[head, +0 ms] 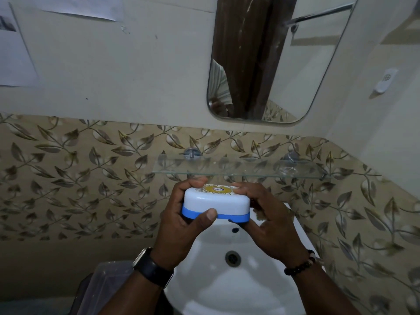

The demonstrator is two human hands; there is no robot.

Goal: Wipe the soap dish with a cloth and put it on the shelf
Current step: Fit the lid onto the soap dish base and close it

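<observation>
Both hands grasp the soap dish (216,202), a closed box with a white lid and a blue base, and hold it level in the air over the white sink (204,287). It is just below the front edge of the glass shelf (238,172) and not touching it. The left hand (181,226) curls round the dish's left end, thumb pressed on the blue rim and fingers over the top. The right hand (270,223) wraps the right end, fingers lying across the lid's gold label. A scrap of pale cloth (258,213) shows between that palm and the dish. The left wrist wears a dark watch (152,267), the right a beaded bracelet (300,264). A mirror (295,64) hangs on the wall above the shelf, over leaf-patterned tiles (79,178).
</observation>
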